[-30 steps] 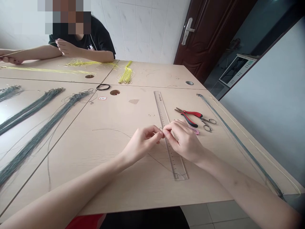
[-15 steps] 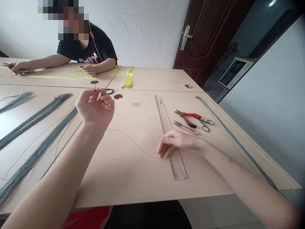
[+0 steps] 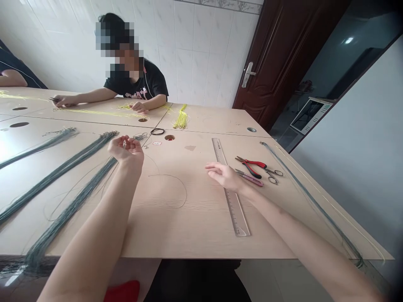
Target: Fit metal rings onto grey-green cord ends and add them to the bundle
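Observation:
My left hand [image 3: 127,150] is raised over the table beside the heads of the blue-grey cord bundles. Its fingers are curled together with a small pale bit showing between them, too small to name. A thin loose cord [image 3: 186,191] lies in a curve on the wood between my hands; whether it reaches my left fingers is unclear. Above the clear plastic ruler [image 3: 234,209] is my right hand [image 3: 224,175], fingers stretched out to the left, holding nothing. Close to its wrist lie pink thread snips [image 3: 252,180], red-and-black pliers [image 3: 254,165] and small scissors [image 3: 273,175].
Bundles of blue-grey cord [image 3: 72,161] stretch across the left side; another strand bundle [image 3: 310,191] runs along the right edge. A black ring [image 3: 157,131] and a table hole [image 3: 169,137] lie ahead. Across the table, a person in black [image 3: 151,82] handles yellow cords [image 3: 181,117].
My right hand has shifted forward along the ruler, its fingers straightening. The thin cord lies in a different curve. The camera view has tilted up and turned left, showing a second person's arm at far left.

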A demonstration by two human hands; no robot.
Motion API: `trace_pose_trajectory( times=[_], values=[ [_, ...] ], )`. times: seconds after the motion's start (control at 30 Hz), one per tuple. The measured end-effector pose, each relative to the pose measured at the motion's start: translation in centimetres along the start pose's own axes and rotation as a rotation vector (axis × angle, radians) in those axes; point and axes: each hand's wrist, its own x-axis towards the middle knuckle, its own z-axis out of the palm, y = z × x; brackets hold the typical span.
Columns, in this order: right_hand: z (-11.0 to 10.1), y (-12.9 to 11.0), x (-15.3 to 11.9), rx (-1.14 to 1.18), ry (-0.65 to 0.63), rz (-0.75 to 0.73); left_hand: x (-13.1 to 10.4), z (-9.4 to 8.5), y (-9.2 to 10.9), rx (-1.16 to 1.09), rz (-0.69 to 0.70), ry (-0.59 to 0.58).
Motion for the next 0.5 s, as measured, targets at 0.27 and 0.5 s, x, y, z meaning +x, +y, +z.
trace_pose_trajectory(
  times=[0.27,0.5],
  values=[
    [0.8,0.4,-0.6,0.011,-0.058,0.044,-1.3,3.1,-0.4,-0.435,-0.145,0.262],
    [-2.0,1.7,1.3,0.010,0.085,0.067,-6.3,7.4,-1.3,-0.446,-0.354,0.018]
  ],
)
